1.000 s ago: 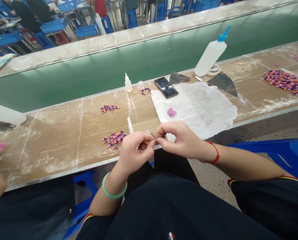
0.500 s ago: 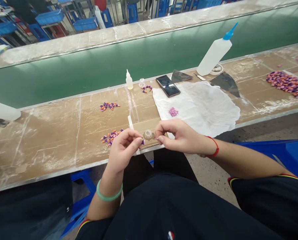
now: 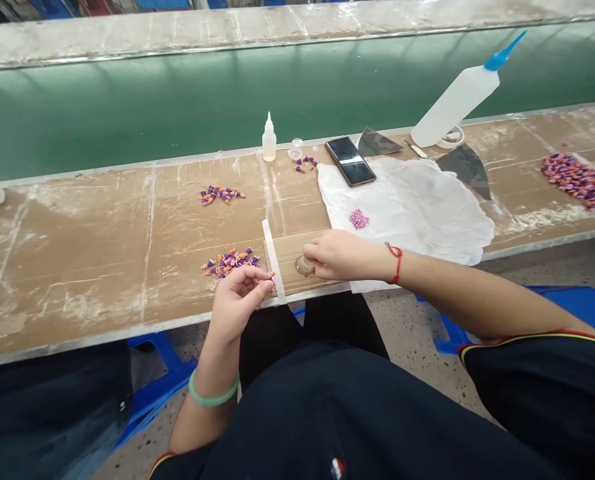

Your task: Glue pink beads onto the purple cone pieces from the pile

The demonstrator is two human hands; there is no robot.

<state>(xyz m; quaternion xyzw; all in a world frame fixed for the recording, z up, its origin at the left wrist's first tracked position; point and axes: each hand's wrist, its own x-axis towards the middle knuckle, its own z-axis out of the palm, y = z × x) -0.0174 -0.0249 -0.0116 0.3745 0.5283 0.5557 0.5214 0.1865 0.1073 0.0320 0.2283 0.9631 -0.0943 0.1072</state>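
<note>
Lower centre of the frame, the left hand (image 3: pixel 234 307) has thumb and forefinger pinched together on a tiny purple-and-pink piece (image 3: pixel 272 276), right by the end of a flat white strip (image 3: pixel 271 253). Just right of centre, here's the right hand (image 3: pixel 344 257), knuckles up and curled, fingertips at a small round clear dish (image 3: pixel 304 267) on a brown cardboard sheet (image 3: pixel 290 247); whether it grips anything, I can't tell. Left of centre, a heap of purple-and-orange pieces (image 3: pixel 234 261) sits on the brown-topped desk (image 3: pixel 87 247). Right of centre, pink beads (image 3: pixel 359 219) lie on a crumpled white sheet (image 3: pixel 427 213). Farther up, a black phone (image 3: pixel 350 161), and upper right, a tilted white bottle with blue nozzle (image 3: pixel 457 107).
</note>
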